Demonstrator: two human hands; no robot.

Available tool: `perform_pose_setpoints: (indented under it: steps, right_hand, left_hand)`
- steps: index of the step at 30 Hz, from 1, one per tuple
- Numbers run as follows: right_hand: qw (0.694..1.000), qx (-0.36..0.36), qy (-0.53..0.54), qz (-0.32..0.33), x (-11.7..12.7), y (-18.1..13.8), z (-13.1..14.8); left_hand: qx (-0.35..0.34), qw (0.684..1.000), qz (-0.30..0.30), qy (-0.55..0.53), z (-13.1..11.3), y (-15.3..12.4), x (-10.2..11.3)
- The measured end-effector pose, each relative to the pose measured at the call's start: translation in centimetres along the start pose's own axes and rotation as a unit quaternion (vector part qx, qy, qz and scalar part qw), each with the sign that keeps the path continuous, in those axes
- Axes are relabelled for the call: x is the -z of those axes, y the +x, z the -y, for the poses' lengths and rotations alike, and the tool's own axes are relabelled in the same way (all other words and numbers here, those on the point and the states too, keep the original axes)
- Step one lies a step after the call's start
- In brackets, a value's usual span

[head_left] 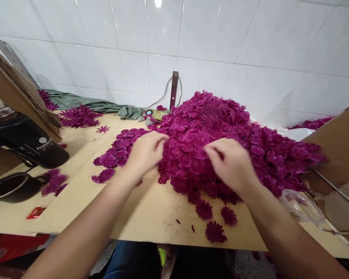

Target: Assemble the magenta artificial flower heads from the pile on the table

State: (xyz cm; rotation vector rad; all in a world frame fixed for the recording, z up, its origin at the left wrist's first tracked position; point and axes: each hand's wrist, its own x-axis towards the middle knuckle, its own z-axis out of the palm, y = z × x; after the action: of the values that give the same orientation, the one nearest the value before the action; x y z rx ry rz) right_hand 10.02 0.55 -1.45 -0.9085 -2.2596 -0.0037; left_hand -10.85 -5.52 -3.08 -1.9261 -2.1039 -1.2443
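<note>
Heaped across the desk (145,217) from 12 to 2 o'clock, the magenta flower pieces (189,149) look light, soft and easily creased, best pinched near the centre, while blur leaves me unable to tell whether the curled grip of the left hand (147,152), at 11, or right hand (232,164), at 1, is closed.

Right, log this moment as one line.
left hand: at purple flower pile, hold unclear | right hand: at pile, hold unclear | loose flowers: on table, before pile

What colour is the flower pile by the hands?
The pile is magenta-purple; it shows best in the head view, the only one here.
</note>
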Motion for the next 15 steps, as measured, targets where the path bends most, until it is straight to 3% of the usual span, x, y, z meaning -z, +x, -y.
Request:
perform_pose_setpoints:
  steps: [2,6,10,15]
  right_hand:
    - [0.989,0.058,0.057,0.124,-1.6,-0.1,3.4]
    - [0.954,0.129,0.052,0.267,-6.6,1.0,8.7]
    - [0.944,0.086,-0.014,0.317,-11.4,2.8,12.1]
    - [0.925,0.042,-0.029,0.375,-13.6,3.4,13.4]
  left_hand:
    - [0.065,0.997,-0.024,0.021,2.7,-1.5,2.1]
    - [0.2,0.975,-0.09,0.034,6.6,-4.6,3.7]
    - [0.237,0.958,-0.162,-0.026,8.0,-6.9,2.5]
    - [0.215,0.961,-0.159,-0.066,8.3,-7.8,1.7]
